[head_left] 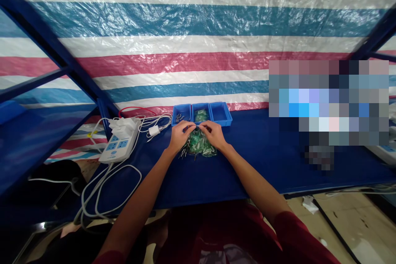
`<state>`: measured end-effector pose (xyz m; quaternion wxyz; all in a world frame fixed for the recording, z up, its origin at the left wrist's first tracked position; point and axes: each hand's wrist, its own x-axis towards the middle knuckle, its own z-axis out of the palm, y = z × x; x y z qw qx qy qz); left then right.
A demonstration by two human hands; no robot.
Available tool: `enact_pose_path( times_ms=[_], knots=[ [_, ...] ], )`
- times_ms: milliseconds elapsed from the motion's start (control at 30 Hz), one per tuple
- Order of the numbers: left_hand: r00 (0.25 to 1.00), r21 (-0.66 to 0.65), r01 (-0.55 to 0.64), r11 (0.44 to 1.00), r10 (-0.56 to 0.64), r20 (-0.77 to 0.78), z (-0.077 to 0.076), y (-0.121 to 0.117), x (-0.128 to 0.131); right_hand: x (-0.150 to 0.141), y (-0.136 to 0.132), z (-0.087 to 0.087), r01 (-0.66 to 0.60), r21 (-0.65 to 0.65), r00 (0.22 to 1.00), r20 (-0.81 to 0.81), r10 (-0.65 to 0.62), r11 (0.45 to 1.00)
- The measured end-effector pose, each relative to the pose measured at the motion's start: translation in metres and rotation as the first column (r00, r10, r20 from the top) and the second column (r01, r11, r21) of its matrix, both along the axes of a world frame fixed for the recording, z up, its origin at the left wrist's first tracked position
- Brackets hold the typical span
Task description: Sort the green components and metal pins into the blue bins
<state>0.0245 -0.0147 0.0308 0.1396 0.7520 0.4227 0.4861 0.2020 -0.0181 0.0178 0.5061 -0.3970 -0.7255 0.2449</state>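
1. Left hand (179, 135) and right hand (215, 134): fingertips pinched around some tiny part (197, 126), nearly meeting.
2. It's between the green pile (198, 143) and middle blue bin (201, 106).
3. Power strip (115, 148) markings: too small to read.

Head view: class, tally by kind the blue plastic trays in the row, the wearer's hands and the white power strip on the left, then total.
Blue rectangular plastic trays: 3
Bare left hand and bare right hand: 2
White plastic power strip: 1
Total: 6

Tiny pinched piece (197, 126) near heaped translucent green pieces (197, 142), slender silvery pieces (183, 151) alongside
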Motion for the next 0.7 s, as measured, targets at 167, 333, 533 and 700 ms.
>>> enact_pose_path(
  times_ms=[167, 333, 533, 700],
  knots=[
    [0.985, -0.119, 0.13, 0.984, -0.114, 0.129, 0.0, 0.0, -0.002, 0.0, -0.001, 0.0, -0.131, -0.088, 0.99, -0.071, 0.125, 0.987],
    [0.966, -0.17, 0.106, 0.98, -0.061, 0.25, -0.001, -0.001, 0.006, -0.002, 0.001, 0.0, -0.078, -0.138, 0.991, -0.117, 0.062, 0.987],
    [0.964, -0.113, -0.002, 0.994, 0.032, 0.264, -0.003, -0.003, 0.008, -0.003, -0.001, 0.001, 0.048, -0.077, 0.999, -0.017, -0.049, 0.996],
    [0.911, 0.258, -0.408, 0.876, 0.375, 0.169, 0.006, 0.001, -0.007, -0.001, -0.001, 0.002, 0.117, -0.068, 0.992, -0.029, -0.119, 0.991]
  ],
)
